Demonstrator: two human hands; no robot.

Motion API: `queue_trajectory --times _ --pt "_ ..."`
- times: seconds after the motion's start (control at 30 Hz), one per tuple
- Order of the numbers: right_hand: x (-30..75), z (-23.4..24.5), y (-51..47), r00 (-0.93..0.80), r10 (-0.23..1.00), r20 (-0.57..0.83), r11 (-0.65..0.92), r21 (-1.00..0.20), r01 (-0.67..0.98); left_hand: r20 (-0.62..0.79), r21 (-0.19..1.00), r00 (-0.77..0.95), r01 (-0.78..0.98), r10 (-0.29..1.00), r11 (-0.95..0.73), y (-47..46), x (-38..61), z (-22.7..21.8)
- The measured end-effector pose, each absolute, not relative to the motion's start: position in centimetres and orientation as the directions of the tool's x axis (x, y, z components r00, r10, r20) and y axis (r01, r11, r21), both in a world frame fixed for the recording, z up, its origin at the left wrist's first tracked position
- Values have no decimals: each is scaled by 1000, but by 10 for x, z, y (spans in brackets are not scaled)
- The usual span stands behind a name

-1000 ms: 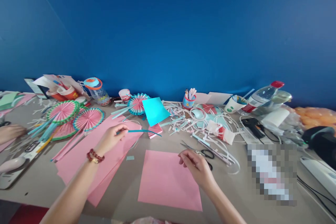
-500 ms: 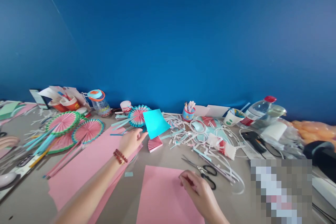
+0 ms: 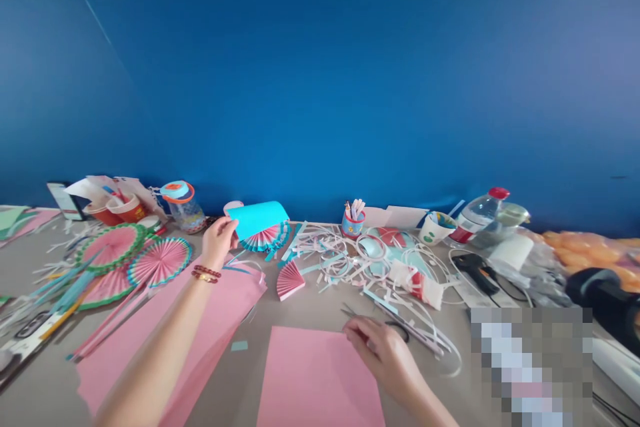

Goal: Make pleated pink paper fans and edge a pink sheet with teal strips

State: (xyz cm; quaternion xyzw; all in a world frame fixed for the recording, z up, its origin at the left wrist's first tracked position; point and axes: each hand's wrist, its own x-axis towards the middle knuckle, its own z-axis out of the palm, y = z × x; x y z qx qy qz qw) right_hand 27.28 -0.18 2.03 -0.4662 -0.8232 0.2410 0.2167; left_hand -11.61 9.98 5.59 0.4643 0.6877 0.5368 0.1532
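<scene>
My left hand (image 3: 219,240), with a red bead bracelet at the wrist, is raised at the back of the table and pinches the edge of a turquoise paper sheet (image 3: 257,218), which curls above a pink and teal paper fan (image 3: 267,237). My right hand (image 3: 385,350) rests with curled fingers on the top right corner of a pink square sheet (image 3: 315,380), just in front of the black-handled scissors (image 3: 400,330). Whether it grips anything is unclear.
Larger pink sheets (image 3: 165,327) lie left, with round pink-and-green fans (image 3: 113,247) behind. Paper strips and rings (image 3: 370,257) litter the middle. A pen cup (image 3: 353,221), paper cup (image 3: 434,227), water bottle (image 3: 477,213) and glue gun (image 3: 480,267) stand right. Another person's things edge the left.
My left hand dropped the teal strip, reached back and took hold of the turquoise sheet, lifting it left over the fan. The camera tilted upward. My right hand stayed on the pink sheet.
</scene>
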Motion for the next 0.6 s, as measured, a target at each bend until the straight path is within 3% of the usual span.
queue_trajectory --times 0.13,0.23,0.3,0.4,0.43,0.5,0.6 --pt "243 33 38 -577 798 175 567 -541 621 183 898 -510 435 840 68 88 -127 40" --pt "202 41 79 -705 702 103 682 -385 622 188 879 -533 466 825 101 77 -125 30" --pt "174 43 107 -725 686 64 698 -339 631 328 805 -569 586 754 93 69 -122 28" --pt "141 42 143 -711 703 1 685 -270 677 615 476 -384 877 689 64 56 -112 26" --pt "134 41 152 -705 708 -30 679 -244 692 600 362 -264 932 755 38 52 -107 24" --pt "123 38 164 -695 712 -94 672 -193 715 328 167 19 983 945 -78 47 -93 21" --pt "112 36 174 -667 723 -180 658 -117 744 183 119 57 990 981 -80 51 -71 13"
